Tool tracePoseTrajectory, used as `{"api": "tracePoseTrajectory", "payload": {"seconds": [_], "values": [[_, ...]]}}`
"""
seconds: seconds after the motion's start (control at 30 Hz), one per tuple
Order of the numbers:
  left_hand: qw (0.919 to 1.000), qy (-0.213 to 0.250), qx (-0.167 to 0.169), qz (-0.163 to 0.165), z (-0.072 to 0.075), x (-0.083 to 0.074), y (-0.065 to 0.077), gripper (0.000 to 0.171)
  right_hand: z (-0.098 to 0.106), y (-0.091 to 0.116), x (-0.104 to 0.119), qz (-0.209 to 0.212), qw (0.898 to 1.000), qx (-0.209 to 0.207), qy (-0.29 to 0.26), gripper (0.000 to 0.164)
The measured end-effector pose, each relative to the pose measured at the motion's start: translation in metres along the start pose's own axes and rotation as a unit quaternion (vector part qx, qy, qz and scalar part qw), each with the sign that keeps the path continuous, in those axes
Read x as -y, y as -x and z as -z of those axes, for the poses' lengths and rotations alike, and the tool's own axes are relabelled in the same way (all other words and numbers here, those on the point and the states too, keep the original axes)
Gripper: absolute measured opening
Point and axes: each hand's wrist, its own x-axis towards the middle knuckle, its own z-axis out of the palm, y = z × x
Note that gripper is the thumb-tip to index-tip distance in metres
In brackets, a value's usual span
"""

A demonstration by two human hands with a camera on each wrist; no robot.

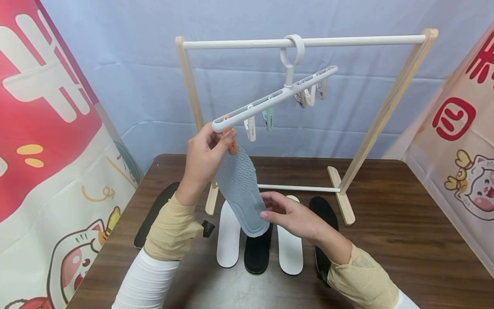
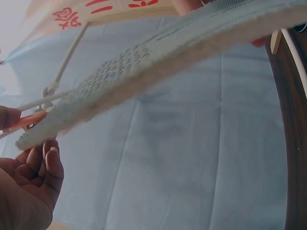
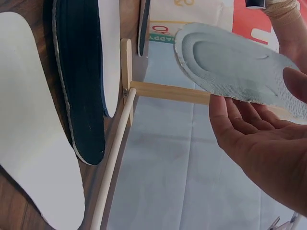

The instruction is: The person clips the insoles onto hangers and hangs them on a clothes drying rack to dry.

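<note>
Grey insole (image 1: pixel 241 189), lower edge grasped by right hand (image 1: pixel 293 216), met the orange clip (image 1: pixel 233 148) pinched in left hand (image 1: pixel 203 156); steady support seemed best for a centred bite.

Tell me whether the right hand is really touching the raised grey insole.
Touching. The right wrist view shows the right hand with its fingers against one long edge of the grey insole, no gap between.
</note>
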Motion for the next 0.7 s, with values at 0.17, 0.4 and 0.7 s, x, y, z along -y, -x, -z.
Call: {"api": "tracePoseTrajectory", "payload": {"seconds": [0.17, 0.4, 0.7], "values": [[1.0000, 0.003, -0.001, 0.003, 0.000, 0.000, 0.000, 0.034, 0.002, 0.001, -0.003, 0.001, 1.000, -0.003, 0.011, 0.050], [0.9999, 0.008, 0.004, 0.013, 0.000, 0.001, 0.000, 0.034, 0.007, 0.005, -0.010, 0.002, 1.000, -0.001, 0.017, 0.047], [0.9998, -0.009, 0.008, 0.018, 0.000, 0.001, 0.001, 0.024, 0.014, 0.014, -0.019, -0.011, 0.999, -0.023, 0.036, 0.049]]}}
